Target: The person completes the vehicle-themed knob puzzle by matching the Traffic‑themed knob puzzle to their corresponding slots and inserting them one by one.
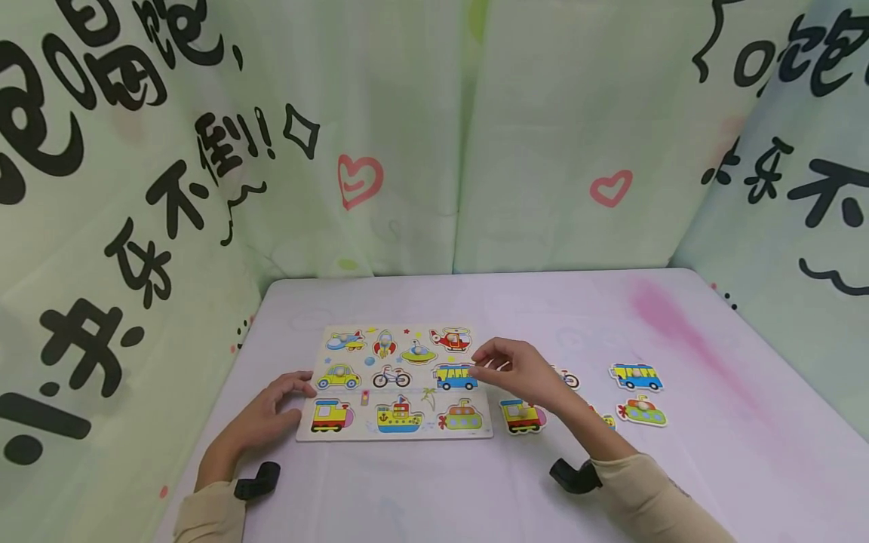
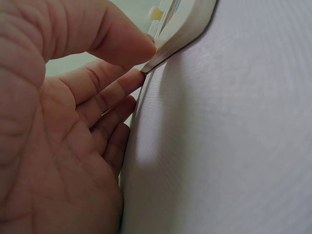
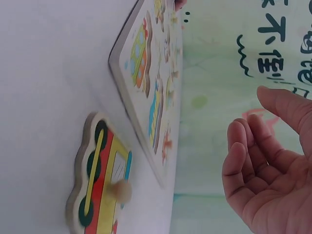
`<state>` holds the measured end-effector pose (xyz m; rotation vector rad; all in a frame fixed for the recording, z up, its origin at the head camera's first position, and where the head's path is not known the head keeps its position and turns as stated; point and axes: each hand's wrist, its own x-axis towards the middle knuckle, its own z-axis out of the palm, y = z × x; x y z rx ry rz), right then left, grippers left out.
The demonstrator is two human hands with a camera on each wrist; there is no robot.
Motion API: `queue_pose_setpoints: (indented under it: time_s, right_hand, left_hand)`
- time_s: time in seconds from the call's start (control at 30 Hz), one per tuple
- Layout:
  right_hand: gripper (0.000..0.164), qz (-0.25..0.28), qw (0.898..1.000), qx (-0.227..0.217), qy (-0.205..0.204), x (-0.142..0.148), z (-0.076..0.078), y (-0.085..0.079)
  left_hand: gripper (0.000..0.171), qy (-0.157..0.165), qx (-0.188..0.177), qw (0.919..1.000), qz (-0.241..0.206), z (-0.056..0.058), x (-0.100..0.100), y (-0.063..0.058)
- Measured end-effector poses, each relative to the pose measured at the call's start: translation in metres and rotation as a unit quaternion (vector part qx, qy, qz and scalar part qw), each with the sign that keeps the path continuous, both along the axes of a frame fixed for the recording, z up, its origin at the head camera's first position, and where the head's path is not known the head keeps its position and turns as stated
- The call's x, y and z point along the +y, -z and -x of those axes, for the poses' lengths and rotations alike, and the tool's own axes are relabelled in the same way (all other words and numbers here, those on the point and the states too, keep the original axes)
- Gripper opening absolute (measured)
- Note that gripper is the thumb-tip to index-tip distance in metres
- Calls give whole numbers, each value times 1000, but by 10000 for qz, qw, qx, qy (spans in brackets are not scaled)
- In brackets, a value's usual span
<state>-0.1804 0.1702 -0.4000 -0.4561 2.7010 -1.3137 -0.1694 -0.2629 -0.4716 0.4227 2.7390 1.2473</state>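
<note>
Puzzle board (image 1: 394,437), one: flat on the table (image 1: 380,490), between the two hands.

Left hand (image 1: 271,411): at the board's left edge, fingers loosely extended, thumb and fingertips touching the edge without a firm grip.

Right hand (image 1: 523,369): raised by the board's right edge, fingers softly bent, thumb apart from them; we see nothing pinched.

Loose pieces, five counted. Train piece (image 1: 521,417), knob (image 3: 121,191) upward, just below the right hand. Bicycle piece (image 1: 569,379), partly covered, beside the right wrist. Yellow piece (image 1: 608,421), mostly behind the right forearm, picture unclear. Bus piece (image 1: 636,376) and submarine piece (image 1: 641,412), well to the right of the right hand, the submarine nearer the person.

Progress: part done, we judge. Train, bicycle, bus and submarine have like pictures on the board, so we enter those places as unfilled. Plane (image 1: 346,341), rocket (image 1: 384,345), saucer (image 1: 418,353), helicopter (image 1: 451,339) and ship (image 1: 399,416) show no loose twin; we list them as probably seated.

Surface: pale lilac covering, with a pink smear (image 1: 692,332) beyond and right of the right hand.

Room: pale green curtains (image 1: 421,113) ahead and to both sides of the hands, bearing black writing (image 1: 176,197) and two red hearts (image 1: 360,183).
</note>
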Motion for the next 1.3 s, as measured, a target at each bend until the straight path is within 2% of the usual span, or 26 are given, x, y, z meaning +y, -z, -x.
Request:
queue_pose_setpoints:
  time_s: [0.2,0.63,1.03,1.3]
  right_hand:
    - [30,-172,9995,-51,270,20,-6,1]
    - [28,-247,9975,8,656,62,-12,13]
    - [30,-355,9926,78,1159,92,-8,20]
    - [27,-641,9903,-63,1234,106,-2,29]
  left_hand:
    - [30,-4,-69,10000,35,1,0,1]
    - [30,32,-7,10000,63,1,-2,2]
    - [29,40,-25,10000,-32,1,-2,-1]
    - [30,57,-47,10000,-25,2,-2,1]
